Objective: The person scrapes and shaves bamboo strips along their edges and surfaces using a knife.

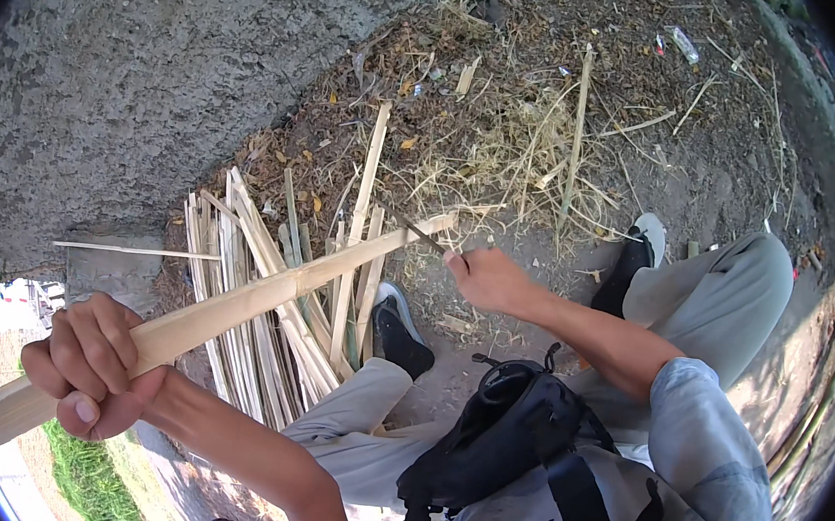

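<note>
My left hand (91, 360) is closed around the lower-left part of a long pale bamboo slat (232, 311), with the fingers wrapped over it. From there the slat slants up and away to the right, across the middle of the view. My right hand (496, 280) is closed on a knife (424, 235), whose handle is mostly hidden in the fist. The dark blade lies across the slat close to its far end. Thin curled shavings (460, 233) hang about that end.
Split bamboo strips (229, 343) lie in a pile under the slat, left of my shoe (396, 329). A large grey rock (153, 84) rises at the far left. Straw-like shavings (518, 155) and litter cover the ground ahead. A black bag (497, 429) hangs at my front.
</note>
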Demonstrator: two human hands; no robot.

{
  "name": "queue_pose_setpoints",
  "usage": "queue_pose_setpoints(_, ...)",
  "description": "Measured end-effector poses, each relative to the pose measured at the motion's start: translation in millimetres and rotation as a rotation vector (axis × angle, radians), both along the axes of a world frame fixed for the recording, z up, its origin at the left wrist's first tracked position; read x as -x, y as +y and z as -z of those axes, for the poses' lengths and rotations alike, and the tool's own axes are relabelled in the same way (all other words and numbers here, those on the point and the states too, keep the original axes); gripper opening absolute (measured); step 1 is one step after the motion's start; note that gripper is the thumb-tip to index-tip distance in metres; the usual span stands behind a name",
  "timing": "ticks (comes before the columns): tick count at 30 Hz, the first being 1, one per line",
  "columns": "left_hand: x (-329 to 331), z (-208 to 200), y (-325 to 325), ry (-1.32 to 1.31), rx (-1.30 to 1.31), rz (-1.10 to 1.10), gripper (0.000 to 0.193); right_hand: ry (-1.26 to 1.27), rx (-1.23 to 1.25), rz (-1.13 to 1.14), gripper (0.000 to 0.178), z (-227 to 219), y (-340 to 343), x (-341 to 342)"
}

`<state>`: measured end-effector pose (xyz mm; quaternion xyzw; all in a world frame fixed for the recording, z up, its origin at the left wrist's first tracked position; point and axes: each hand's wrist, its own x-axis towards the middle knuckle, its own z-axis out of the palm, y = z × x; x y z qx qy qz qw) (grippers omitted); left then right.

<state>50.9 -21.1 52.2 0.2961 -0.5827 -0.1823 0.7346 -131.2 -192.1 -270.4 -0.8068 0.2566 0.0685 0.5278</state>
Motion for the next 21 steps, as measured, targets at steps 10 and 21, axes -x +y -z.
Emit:
queue_pose_setpoints(10,19,11,1,0.080,0.177,0.351,0.030,0.018,0.046,0.059,0.054,62,1,1)
queue_pose_setpoints(21,17,3,9,0.092,0.140,0.285,0.030,-0.037,0.134,0.134,0.052,47,29,-13)
